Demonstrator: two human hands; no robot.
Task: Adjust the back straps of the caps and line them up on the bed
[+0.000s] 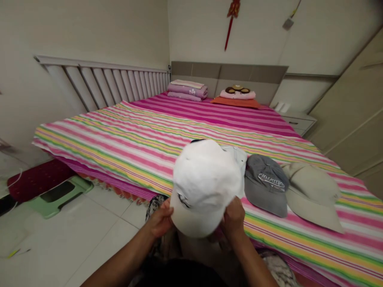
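The left hand (160, 220) holds one side of a white baseball cap (206, 185) with the fingers closed on it, and the right hand (235, 217) grips the other side, so the cap is held steady above the striped bed sheet (128, 137). Just beside it lie a grey cap (265, 185) and a beige cap (311, 195).

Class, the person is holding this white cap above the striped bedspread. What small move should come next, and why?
Probably lower the white cap onto the striped bedspread beside the gray cap. The left hand and right hand hold it by its sides, and the gray cap and beige cap already lie flat there, side by side.
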